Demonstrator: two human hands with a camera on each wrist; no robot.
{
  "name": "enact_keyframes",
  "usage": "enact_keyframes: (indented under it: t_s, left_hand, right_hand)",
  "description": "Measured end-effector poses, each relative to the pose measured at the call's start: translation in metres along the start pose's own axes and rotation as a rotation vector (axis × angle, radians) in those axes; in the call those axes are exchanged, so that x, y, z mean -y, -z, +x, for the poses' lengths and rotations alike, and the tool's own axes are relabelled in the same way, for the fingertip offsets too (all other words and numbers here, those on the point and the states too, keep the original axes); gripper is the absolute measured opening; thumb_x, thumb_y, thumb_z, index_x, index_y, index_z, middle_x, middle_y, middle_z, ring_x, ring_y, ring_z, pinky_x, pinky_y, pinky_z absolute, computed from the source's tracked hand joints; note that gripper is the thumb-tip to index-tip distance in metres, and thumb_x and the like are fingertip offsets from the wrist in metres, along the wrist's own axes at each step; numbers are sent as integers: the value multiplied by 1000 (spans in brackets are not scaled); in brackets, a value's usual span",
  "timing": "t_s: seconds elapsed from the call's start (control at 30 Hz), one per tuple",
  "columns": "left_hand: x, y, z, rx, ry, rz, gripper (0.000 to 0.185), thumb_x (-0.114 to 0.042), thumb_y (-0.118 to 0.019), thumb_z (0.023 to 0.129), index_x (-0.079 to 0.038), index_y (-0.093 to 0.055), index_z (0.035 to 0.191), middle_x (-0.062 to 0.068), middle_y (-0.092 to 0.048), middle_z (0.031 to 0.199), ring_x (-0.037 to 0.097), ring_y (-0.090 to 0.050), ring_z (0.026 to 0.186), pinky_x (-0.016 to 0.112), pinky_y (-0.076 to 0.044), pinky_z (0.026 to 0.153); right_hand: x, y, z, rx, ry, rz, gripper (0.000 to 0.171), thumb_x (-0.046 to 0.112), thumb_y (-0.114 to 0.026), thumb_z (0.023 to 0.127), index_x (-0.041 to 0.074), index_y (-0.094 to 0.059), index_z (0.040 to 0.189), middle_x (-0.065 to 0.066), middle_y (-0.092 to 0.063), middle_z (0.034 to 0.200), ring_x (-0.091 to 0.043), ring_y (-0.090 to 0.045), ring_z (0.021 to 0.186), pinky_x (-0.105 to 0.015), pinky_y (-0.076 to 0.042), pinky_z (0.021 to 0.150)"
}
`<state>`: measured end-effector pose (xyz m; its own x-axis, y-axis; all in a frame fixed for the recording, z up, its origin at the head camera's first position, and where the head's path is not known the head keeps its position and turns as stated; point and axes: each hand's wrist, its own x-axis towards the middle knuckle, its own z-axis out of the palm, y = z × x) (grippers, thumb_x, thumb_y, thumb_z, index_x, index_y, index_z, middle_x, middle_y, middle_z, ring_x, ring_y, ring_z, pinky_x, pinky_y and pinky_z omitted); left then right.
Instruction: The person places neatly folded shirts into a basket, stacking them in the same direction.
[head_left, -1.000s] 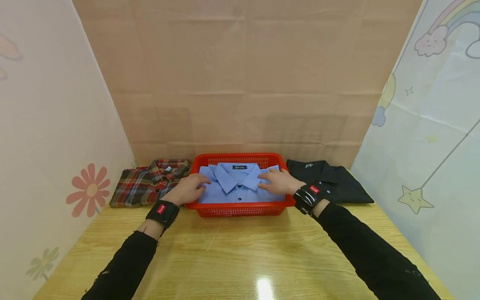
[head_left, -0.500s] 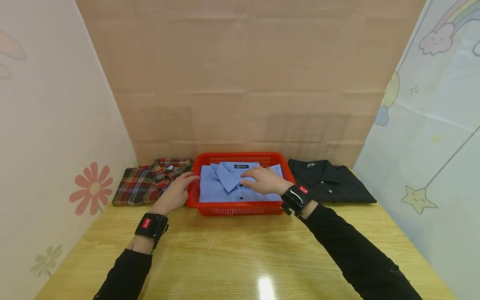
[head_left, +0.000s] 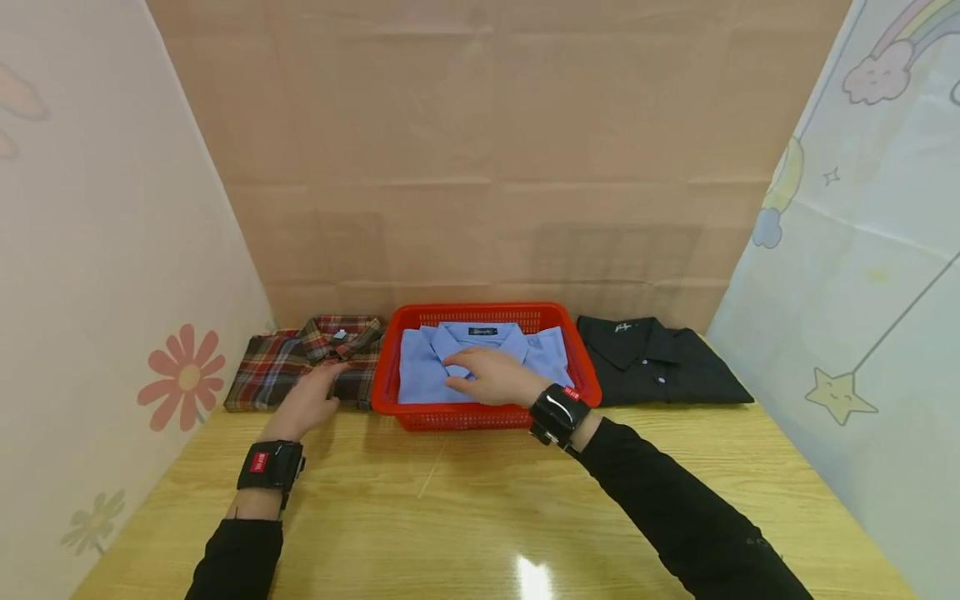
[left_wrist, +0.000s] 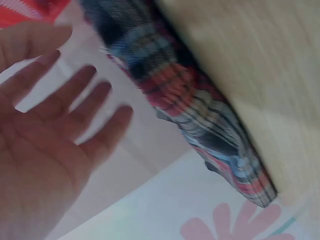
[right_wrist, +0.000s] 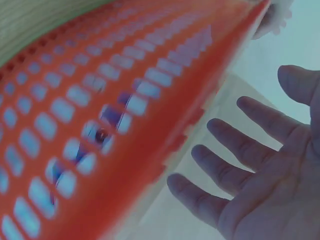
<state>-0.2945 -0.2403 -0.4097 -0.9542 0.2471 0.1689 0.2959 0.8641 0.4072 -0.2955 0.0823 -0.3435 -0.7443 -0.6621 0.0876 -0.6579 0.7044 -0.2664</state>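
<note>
Hands (head_left: 302,405) (head_left: 493,377) outspread near folded shirts (head_left: 261,372) (head_left: 422,371)

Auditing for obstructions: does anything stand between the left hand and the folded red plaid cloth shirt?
Nothing visible: the left wrist view shows only open space between the left hand and plaid shirt.

1. I saw a bright red basket (head_left: 438,421).
2. The middle shirt (head_left: 422,379) was light blue.
3. The left shirt (head_left: 262,367) showed red, blue, black and cream plaid.
4. The right shirt (head_left: 686,375) was black.
5. The table (head_left: 405,533) had yellowish wood grain.
</note>
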Motion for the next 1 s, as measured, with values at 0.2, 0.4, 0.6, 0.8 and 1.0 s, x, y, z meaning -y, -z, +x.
enact_keyframes:
  t_s: [0.2,0.4,0.6,0.8,1.0]
  left_hand:
    - [15,-12,-5,24,117,58,67,-8,-69,76,-1,-37,135,31,-34,131,51,-32,116,67,-30,83]
    - [24,-12,-10,-1,179,60,66,-14,-66,80,0,-34,136,33,-27,134,54,-24,118,71,-24,83]
    - [31,-10,-11,47,207,69,64,-17,-62,84,-2,-32,138,34,-22,137,54,-22,120,72,-21,85]
    - [34,-15,-11,76,194,108,60,-14,-57,86,-8,-33,140,31,-26,137,54,-26,119,73,-24,81]
    - [33,-16,-11,107,237,127,57,-13,-50,88,-11,-31,142,30,-23,140,54,-22,121,73,-17,84]
  right_hand:
    - [18,-13,6,39,47,52,43,42,-45,93,20,-51,129,4,-52,126,-12,-46,117,-31,-38,94]
    - [33,-27,13,36,87,92,42,39,-46,93,19,-51,129,5,-52,126,-9,-46,116,-28,-38,94]
    - [49,-40,18,-40,127,30,40,39,-49,92,18,-54,126,3,-56,120,-9,-51,109,-27,-43,87]
    - [65,-55,24,-112,188,-25,40,37,-49,92,16,-55,125,4,-56,117,-7,-53,103,-21,-44,81]
    - [77,-61,25,-175,207,-48,35,36,-49,92,17,-59,121,3,-52,123,-6,-54,101,-20,-46,79]
